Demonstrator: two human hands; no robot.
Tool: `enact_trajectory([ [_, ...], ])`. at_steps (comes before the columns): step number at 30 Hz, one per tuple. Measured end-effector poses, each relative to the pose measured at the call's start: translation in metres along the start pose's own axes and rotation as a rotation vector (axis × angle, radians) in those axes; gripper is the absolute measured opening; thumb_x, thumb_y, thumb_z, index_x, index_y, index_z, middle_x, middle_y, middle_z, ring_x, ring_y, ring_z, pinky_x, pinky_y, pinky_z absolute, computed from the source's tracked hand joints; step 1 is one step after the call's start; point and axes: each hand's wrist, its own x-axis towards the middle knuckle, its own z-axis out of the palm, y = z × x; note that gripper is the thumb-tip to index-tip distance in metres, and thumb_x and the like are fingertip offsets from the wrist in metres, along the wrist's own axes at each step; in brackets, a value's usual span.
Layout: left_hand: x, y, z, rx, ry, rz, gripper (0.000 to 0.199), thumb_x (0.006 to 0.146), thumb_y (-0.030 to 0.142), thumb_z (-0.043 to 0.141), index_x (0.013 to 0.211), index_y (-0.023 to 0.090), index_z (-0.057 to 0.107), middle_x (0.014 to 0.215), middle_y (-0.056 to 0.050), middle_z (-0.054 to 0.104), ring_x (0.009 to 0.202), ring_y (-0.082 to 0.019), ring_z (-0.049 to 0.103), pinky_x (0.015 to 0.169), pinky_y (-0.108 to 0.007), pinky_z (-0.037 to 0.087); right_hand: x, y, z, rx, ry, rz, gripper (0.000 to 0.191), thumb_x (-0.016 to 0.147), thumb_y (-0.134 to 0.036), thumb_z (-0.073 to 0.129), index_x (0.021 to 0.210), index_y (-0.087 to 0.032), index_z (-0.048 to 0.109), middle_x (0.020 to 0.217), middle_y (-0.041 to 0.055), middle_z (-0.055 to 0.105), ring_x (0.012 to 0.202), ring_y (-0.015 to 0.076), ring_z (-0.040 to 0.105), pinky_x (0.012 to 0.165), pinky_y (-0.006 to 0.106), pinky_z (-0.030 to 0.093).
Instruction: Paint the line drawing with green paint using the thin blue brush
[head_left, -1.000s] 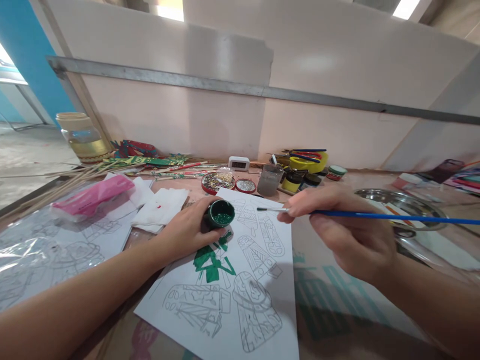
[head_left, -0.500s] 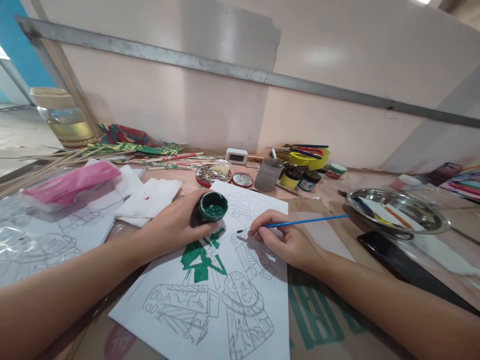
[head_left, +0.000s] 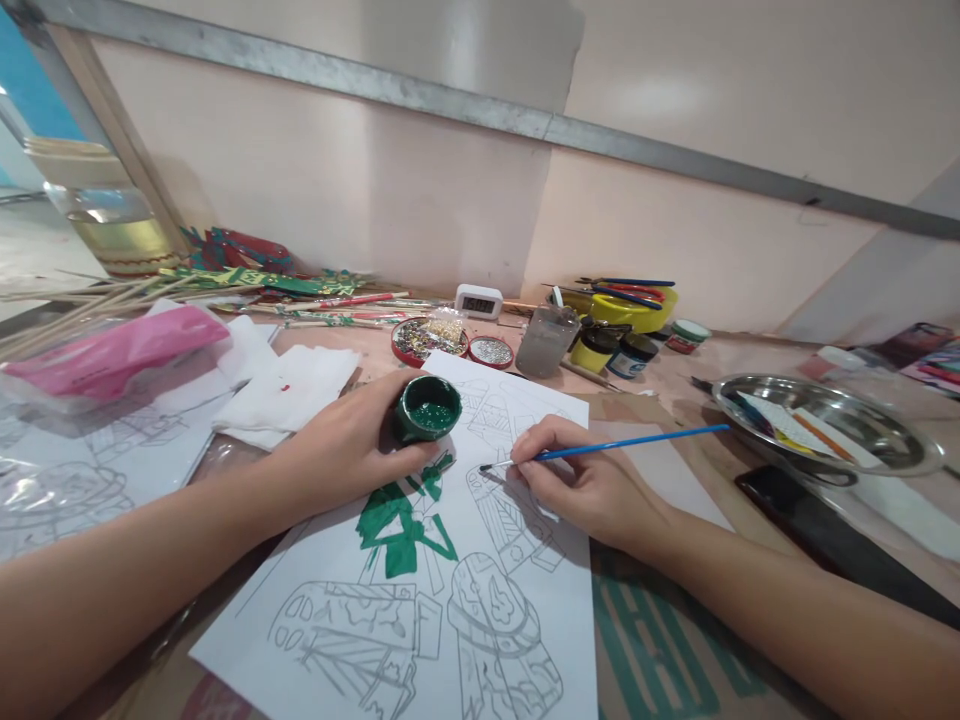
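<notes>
"Head view, from where I stand: what are the two hands up to?"

"The left hand [head_left: 352,450] is curled around a jar [head_left: 411,424], thumb on the near side. The jar is in the middle of the frame, its mouth open and green paint [head_left: 433,412] showing inside."

"And the right hand [head_left: 577,485]?"

"That one pinches a brush [head_left: 637,440] near its bristles, just right of the frame's middle. The blue handle points off to the right, and the dark tip is at the rounded end of a pencilled shape. Whether it touches the paper [head_left: 431,695], I can't tell."

"What's on that paper?"

"Pencil drawings, several of them, lower middle of the frame. One, just below the jar, has green patches [head_left: 400,555] on it; the others I can make out are bare outlines."

"Anything around them on the tabletop [head_left: 675,372]?"

"Plenty. A pink packet [head_left: 124,350] at the left edge, with folded tissue [head_left: 300,385] between it and the left hand. A white clock [head_left: 478,302] near the upper middle, a cup [head_left: 547,345] of cloudy liquid to its right. Over at the right, a metal bowl [head_left: 911,452] has slips and pencil-like things in it."

"And upper left?"

"A big bottle [head_left: 112,225], partly filled with yellowish liquid."
</notes>
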Motion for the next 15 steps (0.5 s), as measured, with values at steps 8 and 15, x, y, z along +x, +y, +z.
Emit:
enact_trajectory([
  [8,0.0002,-0.0012,0.0012,-0.004,0.001,-0.031,0.057,0.087,0.052,0.064,0.135,0.022,0.051,0.124,-0.009,0.068,0.110,-0.030,0.066,0.097,-0.042,0.051,0.0017,0.0001,-0.0025,-0.063,-0.005,-0.103,0.010,0.086,-0.016,0.058,0.089,-0.021,0.066,0.085,0.0037,0.073,0.081,0.0177,0.071,0.073,0.029,0.059],
  [15,0.0002,-0.0009,0.0000,-0.005,-0.010,-0.016,0.056,0.087,0.051,0.064,0.134,0.023,0.052,0.124,-0.009,0.068,0.110,-0.029,0.066,0.095,-0.041,0.051,0.0003,-0.0016,-0.0029,-0.067,-0.024,-0.119,0.013,0.088,-0.014,0.057,0.092,-0.021,0.067,0.085,0.0037,0.075,0.077,0.0173,0.071,0.068,0.027,0.058],
])
